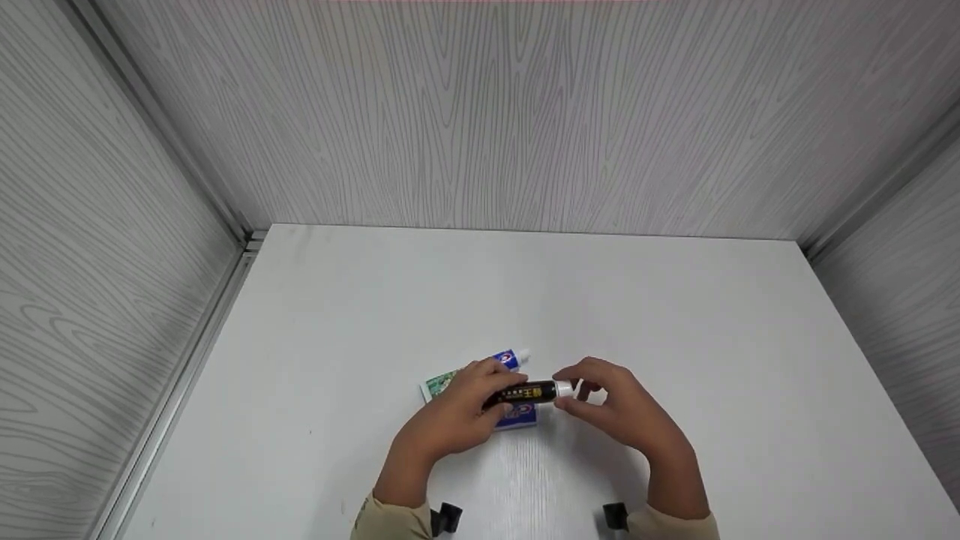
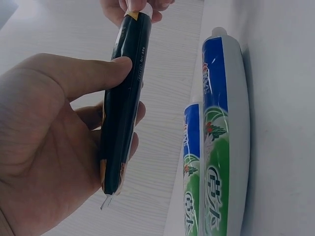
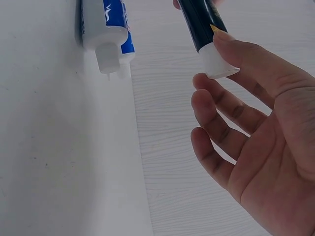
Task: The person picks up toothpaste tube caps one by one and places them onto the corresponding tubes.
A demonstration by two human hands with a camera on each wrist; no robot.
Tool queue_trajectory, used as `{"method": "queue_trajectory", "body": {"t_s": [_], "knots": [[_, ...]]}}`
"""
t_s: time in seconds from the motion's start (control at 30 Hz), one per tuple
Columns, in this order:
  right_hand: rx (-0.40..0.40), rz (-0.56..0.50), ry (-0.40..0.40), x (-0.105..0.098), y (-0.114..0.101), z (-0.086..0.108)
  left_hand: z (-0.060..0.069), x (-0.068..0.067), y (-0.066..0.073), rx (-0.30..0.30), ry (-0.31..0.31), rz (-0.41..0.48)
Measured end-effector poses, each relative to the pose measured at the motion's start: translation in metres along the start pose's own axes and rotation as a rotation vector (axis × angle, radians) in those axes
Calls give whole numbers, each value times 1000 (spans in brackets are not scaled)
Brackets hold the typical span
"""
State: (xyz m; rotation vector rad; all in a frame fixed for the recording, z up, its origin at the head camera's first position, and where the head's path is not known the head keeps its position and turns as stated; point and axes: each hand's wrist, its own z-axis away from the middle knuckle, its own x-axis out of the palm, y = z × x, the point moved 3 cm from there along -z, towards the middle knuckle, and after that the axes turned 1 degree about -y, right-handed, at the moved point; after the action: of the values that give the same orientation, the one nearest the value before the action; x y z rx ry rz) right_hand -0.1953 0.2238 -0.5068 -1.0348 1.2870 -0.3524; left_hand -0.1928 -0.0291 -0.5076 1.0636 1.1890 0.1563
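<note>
My left hand (image 1: 461, 412) holds a black toothpaste tube (image 1: 534, 391) with gold lettering, its thumb (image 2: 120, 71) on one face and the fingers behind. The tube's white cap (image 3: 216, 61) points to the right in the head view. Thumb and forefinger of my right hand (image 1: 619, 401) pinch the tube at this cap, while its other fingers (image 3: 211, 147) curve loosely away. Beneath the held tube, two blue, green and white toothpaste tubes lie on the table: one (image 2: 224, 137) shows large in the left wrist view, the other (image 2: 192, 169) beside it. The left hand partly covers them in the head view.
The white table (image 1: 360, 300) spreads out around the hands. Grey wood-grain panels stand at the back (image 1: 480, 112), on the left (image 1: 90, 300) and on the right (image 1: 900, 300). Black wrist mounts (image 1: 450, 517) sit by the sleeves.
</note>
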Motion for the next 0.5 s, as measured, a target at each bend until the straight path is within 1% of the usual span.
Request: {"method": "queue_trajectory", "body": {"t_s": [0.17, 0.23, 0.37, 0.5], "knots": [[21, -7, -42, 2, 2, -1, 1, -1, 0, 0, -1, -5], [37, -5, -43, 2, 2, 0, 1, -1, 0, 7, 2, -4], [46, -13, -8, -1, 2, 2, 2, -1, 1, 21, 11, 1], [-4, -11, 62, -5, 2, 4, 2, -2, 0, 15, 16, -4]]}}
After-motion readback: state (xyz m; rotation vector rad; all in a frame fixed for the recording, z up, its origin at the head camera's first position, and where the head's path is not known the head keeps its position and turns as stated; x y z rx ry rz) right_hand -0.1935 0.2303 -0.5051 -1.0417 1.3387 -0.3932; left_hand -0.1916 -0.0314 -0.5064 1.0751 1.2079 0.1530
